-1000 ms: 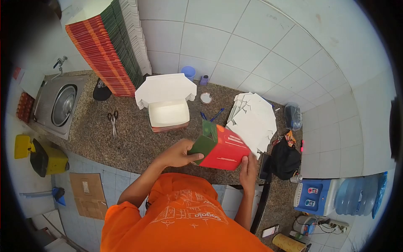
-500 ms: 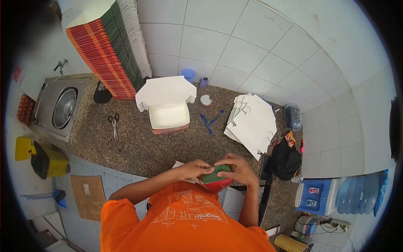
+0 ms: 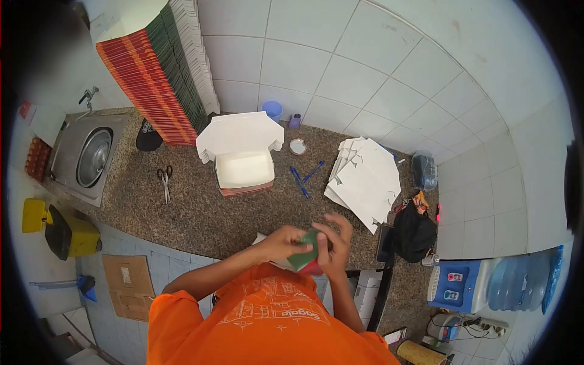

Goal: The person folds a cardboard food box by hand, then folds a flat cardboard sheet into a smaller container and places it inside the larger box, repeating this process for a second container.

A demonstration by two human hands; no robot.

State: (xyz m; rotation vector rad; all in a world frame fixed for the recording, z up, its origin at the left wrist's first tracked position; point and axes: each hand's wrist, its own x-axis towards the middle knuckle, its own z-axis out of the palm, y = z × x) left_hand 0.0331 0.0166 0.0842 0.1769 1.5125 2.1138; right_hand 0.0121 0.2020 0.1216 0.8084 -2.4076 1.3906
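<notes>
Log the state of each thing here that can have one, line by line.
Held carton: partly folded
Left hand: closed on the carton
Right hand: against the carton, grip blurred
Nested boxes: open, lids raised
Tall carton stack: nested, standing
Flat cartons: unfolded, overlapping
Scissors: lying down, blades nearly together
Blue pens: lying down
Floor cardboard: flattened

1. The counter point(image 3: 204, 222) is of brown, speckled stone.
2. On its left part stand a tall stack point(image 3: 152, 85) of boxes and, just beside, a cap point(image 3: 148, 137); scissors point(image 3: 166, 184) lie nearer to the person.
3. In the middle is a short pile point(image 3: 245, 169) of open boxes; behind it stands a cup point(image 3: 272, 111).
4. Two pens point(image 3: 299, 182) lie between this pile and the flat cartons point(image 3: 370, 180).
5. At right rests a bag point(image 3: 413, 234).
</notes>
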